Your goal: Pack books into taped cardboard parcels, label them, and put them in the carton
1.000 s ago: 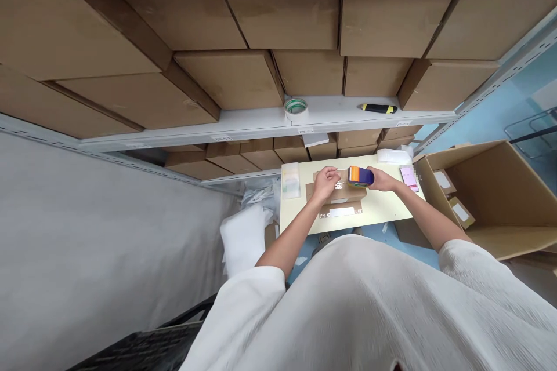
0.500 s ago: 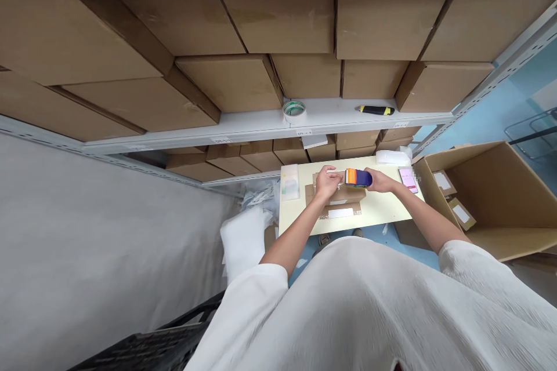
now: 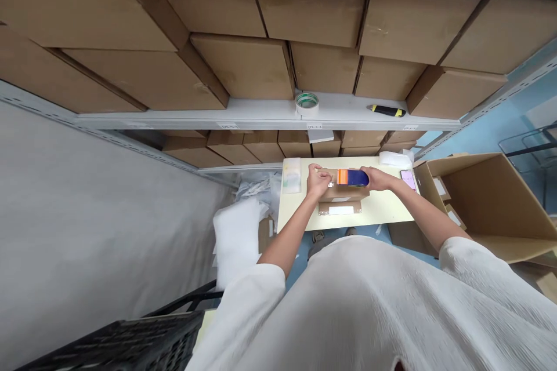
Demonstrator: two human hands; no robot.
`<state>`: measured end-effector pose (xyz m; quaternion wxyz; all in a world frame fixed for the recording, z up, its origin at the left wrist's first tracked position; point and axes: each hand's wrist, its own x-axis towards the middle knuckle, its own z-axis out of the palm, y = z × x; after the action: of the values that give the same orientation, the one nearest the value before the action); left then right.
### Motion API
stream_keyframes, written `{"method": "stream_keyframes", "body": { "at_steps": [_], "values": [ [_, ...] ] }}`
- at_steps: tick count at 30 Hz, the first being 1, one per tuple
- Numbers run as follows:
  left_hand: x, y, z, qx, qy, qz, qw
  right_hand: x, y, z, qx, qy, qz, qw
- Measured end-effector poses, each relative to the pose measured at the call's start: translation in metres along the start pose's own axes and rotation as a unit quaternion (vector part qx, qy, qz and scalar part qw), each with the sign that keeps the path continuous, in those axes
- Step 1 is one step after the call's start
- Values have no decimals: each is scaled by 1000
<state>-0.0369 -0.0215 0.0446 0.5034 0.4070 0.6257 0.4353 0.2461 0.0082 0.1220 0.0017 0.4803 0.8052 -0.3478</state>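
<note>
My right hand [image 3: 378,179] is wrapped round the right end of a blue-and-orange tape dispenser [image 3: 353,178]. The dispenser lies level over the top of a small cardboard box [image 3: 346,192]. At the box's left end is my left hand [image 3: 318,183], its fingers curled and pressed together; what they pinch, if anything, is too small to make out. Another cardboard box [image 3: 323,209] with a white label is in front of the first, nearer to me. Both boxes rest on a pale yellow table [image 3: 383,204].
A phone [image 3: 408,179] and white wrap [image 3: 395,159] lie at the table's right, a clear packet [image 3: 291,175] at its left. A large open carton [image 3: 500,197] stands to the right. The shelf [image 3: 265,111] ahead bears boxes, a tape roll [image 3: 307,103] and a yellow-black cutter [image 3: 387,111].
The tape dispenser has shifted left and now sits lower over the box. My left hand has moved slightly left to the box's end. The camera view has tilted a little.
</note>
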Motion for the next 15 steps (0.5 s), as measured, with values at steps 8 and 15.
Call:
{"method": "stream_keyframes", "body": {
  "at_steps": [8,15],
  "values": [
    [26,-29,-62,-115,50,-60,990,4,-2,-6,-21,-2,47,999],
    [21,-60,-66,-129,60,-64,988,23,-19,-5,-82,-10,27,996]
  ]
}}
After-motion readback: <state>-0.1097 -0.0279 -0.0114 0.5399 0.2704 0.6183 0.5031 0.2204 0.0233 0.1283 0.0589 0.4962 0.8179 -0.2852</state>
